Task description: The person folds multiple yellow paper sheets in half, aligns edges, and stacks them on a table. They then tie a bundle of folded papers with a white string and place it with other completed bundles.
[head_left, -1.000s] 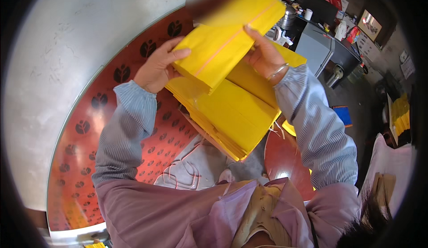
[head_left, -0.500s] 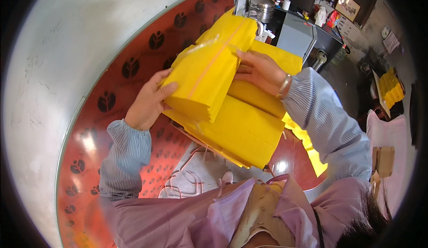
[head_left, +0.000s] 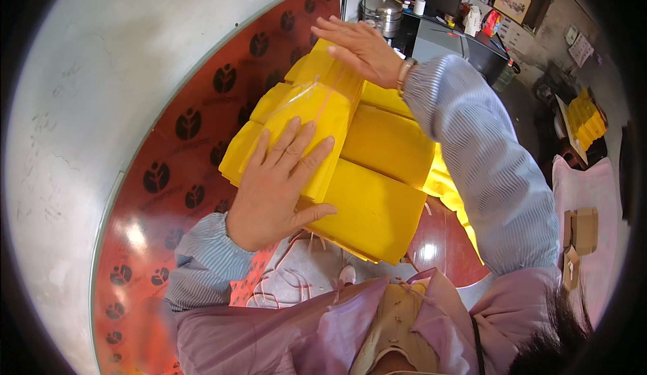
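A thick bundle of folded yellow sheets (head_left: 306,109), tied with a pinkish string and a clear strip, lies on top of other yellow stacks. My left hand (head_left: 273,190) presses flat on its near end, fingers spread. On its far end rests my right hand (head_left: 360,48), the fingers stretched out and a bracelet at the wrist. Beside the bundle, to the right, lie a flat yellow stack (head_left: 371,213) close to me and another yellow stack (head_left: 387,136) behind it. What supports the stacks is mostly hidden beneath them.
A red board with dark leaf prints (head_left: 189,126) leans along the pale wall (head_left: 67,139) at left. Behind are a steel pot (head_left: 382,14) and a grey cabinet (head_left: 438,41). A red round-edged surface (head_left: 438,240) sits at right, cardboard boxes (head_left: 581,233) farther right.
The tied bundle has come down onto the stacks at left. Both hands have let go of its sides and now lie flat on its top.
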The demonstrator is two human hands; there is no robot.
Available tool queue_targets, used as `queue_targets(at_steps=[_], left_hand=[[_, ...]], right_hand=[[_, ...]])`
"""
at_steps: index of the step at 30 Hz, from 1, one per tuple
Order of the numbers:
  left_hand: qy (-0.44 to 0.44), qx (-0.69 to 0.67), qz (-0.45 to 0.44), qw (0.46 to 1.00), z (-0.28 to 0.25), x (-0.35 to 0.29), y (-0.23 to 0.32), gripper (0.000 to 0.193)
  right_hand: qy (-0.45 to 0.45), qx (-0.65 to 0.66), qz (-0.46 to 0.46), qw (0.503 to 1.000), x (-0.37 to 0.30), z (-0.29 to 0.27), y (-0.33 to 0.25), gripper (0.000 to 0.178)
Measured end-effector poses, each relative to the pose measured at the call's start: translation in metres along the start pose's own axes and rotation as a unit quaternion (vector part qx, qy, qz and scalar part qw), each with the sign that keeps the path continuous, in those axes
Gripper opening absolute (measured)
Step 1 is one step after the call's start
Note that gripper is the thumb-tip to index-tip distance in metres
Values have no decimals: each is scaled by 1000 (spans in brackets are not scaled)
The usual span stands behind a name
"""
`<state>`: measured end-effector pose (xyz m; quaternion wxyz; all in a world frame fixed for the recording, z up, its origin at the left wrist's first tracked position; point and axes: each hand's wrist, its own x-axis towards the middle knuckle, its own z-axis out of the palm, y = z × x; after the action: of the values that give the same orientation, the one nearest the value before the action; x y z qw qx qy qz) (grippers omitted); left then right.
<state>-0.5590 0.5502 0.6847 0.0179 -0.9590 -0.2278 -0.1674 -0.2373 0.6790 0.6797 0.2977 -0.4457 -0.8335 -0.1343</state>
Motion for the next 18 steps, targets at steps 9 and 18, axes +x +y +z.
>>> queue_targets(at_steps=[9, 18], left_hand=[[57, 14, -27, 998, -3, -19, 2, 91], [297, -283, -437, 801, 120, -219, -16, 18]], right_hand=[[66, 132, 113, 982, -45, -38, 16, 46], [260, 367, 527, 721, -484, -133, -64, 44]])
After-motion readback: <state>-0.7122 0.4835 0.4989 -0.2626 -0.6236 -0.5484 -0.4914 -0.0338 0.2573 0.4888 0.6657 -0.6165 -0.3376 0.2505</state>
